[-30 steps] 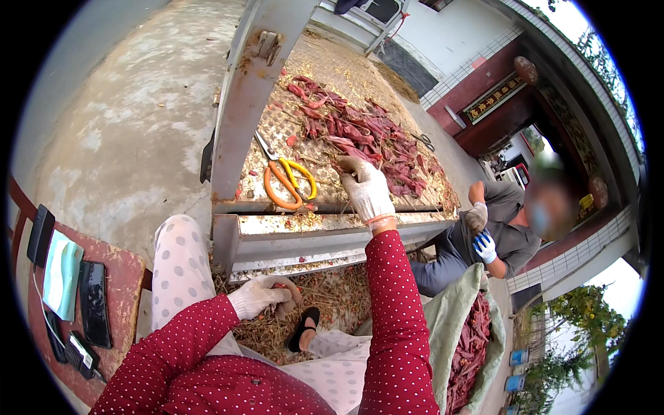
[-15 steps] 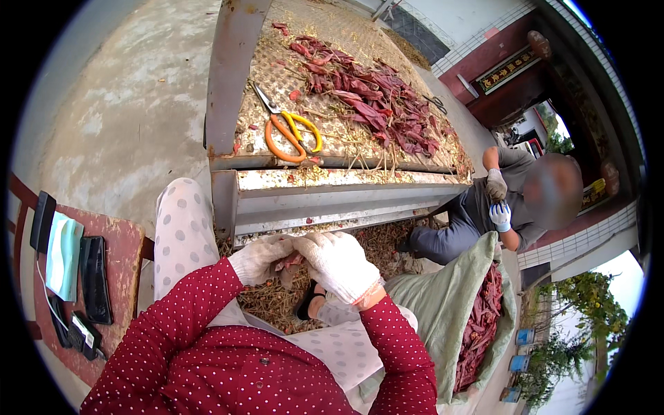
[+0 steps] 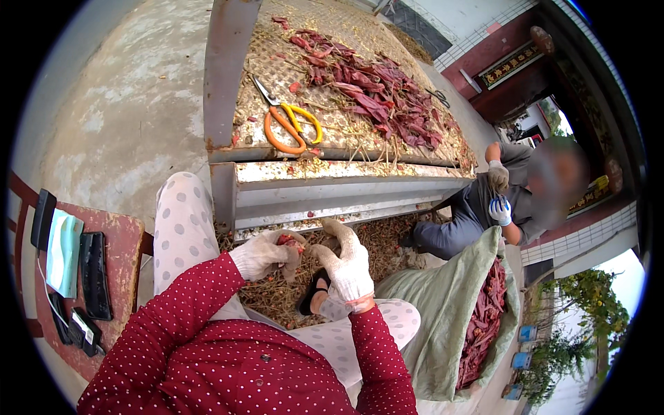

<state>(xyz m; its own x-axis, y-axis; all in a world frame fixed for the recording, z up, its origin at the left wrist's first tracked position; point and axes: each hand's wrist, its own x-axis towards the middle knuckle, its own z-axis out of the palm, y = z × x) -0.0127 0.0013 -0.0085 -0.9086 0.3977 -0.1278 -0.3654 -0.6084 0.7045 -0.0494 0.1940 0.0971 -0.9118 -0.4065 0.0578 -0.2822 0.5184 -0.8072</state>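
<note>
Both my hands wear off-white knit gloves, in front of the metal-edged platform. My left hand is closed round a dried red chili pepper, part of which shows above the fingers. Just to its right, my right hand has its thumb and fingers apart, and nothing shows between them. On the platform lies a heap of dried red chili peppers. Scissors with one orange and one yellow handle rest near the platform's front edge, blades pointing away.
A pale green sack full of red chilies stands at my right. Beyond it sits a gloved co-worker; darker scissors lie near the platform's far right. Stems litter the ground. At left, a worn red chair bears a mask and black items.
My hands, together before, have come apart. The right one has moved slightly right and its fingers have spread, while the left keeps the chili, which now shows more.
</note>
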